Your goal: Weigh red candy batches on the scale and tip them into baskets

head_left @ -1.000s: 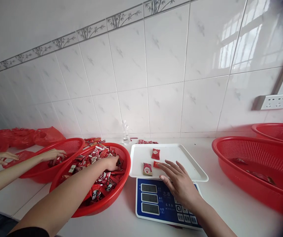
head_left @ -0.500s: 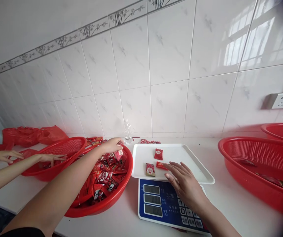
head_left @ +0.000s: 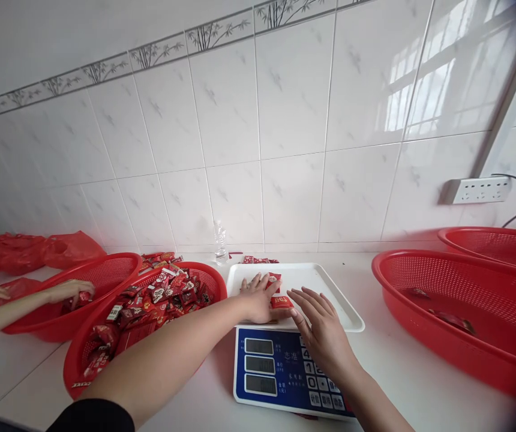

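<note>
My left hand (head_left: 257, 300) is palm down on the white tray (head_left: 341, 309) of a scale, its fingers spread. Whatever lies under the palm is hidden. By its fingertips a red wrapped packet (head_left: 275, 277) shows in part. Between my two hands lies another small red packet (head_left: 281, 302) with yellow lettering. My right hand (head_left: 323, 324) hovers at the tray's front edge, fingers stretched out and holding nothing. Below it, partly covered by the wrist, is the blue scale panel (head_left: 285, 363) with three displays and a keypad.
Left of the scale stands a red basket (head_left: 216, 277) heaped with red packets. A co-worker's hand (head_left: 71, 292) reaches into a further red basket (head_left: 125, 264). Red baskets (head_left: 402, 300) stand at the right. A clear bottle (head_left: 220, 243) and a socket strip (head_left: 480, 190) are behind.
My left hand has swung right from the packet basket onto the tray, and the packet it held is out of sight. The view has turned slightly right. My right hand stays by the tray.
</note>
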`<state>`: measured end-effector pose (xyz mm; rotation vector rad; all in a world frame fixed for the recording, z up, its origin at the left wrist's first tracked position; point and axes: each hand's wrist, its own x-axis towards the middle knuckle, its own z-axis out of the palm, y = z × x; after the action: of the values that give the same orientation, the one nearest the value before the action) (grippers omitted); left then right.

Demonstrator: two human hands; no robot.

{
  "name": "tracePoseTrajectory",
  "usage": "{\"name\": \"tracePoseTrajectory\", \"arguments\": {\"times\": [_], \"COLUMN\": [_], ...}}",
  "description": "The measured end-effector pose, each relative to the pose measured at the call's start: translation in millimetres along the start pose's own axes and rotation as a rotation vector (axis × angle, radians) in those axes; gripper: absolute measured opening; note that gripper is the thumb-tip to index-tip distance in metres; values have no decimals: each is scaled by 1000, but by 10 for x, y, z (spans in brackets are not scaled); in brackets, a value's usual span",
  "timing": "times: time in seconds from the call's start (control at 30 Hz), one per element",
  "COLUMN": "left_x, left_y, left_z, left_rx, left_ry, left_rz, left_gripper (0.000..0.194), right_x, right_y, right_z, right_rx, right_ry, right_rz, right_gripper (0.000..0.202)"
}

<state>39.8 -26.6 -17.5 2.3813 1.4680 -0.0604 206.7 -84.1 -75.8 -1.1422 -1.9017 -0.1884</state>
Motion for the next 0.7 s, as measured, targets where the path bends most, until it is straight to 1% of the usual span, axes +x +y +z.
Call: {"name": "tracePoseTrajectory", "arguments": {"times": [0.1,0.17,0.23,0.33,0.4,0.43,0.47,0.5,0.57,0.63,0.7], "left_x": [181,279,322,286,219,179,135,88,-23,-163,-329], "left_y": [85,111,125,111,40,-25,-114,-224,-496,-791,-1050], "left_z": [105,132,135,85,-3,-64,-131,-202,-329,-402,-402], "left_rx": [80,113,115,-5,-150,-217,-263,-289,-266,-234,-203], "left_ry": [32,45,66,95,184,257,343,419,540,552,494], "left_rz": [46,74,126,211,235,223,181,118,-76,-213,-279], "left_gripper": [81,71,66,63,59,57,53,49,39,29,23], "right_x": [6,13,20,24,23,23,22,21,20,20,20], "right_y": [19,33,49,71,75,73,67,59,38,16,2], "right_z": [-2,-7,-12,-18,-22,-24,-27,-30,-37,-43,-45], "right_rx": [-3,4,13,14,0,-12,-25,-38,-55,-58,-51], "right_ry": [2,6,11,13,16,16,12,5,-19,-46,-63], "right_rz": [2,9,21,44,58,65,72,80,92,96,93], "right_gripper": [37,37,37,39,40,41,42,42,42,42,42]}}
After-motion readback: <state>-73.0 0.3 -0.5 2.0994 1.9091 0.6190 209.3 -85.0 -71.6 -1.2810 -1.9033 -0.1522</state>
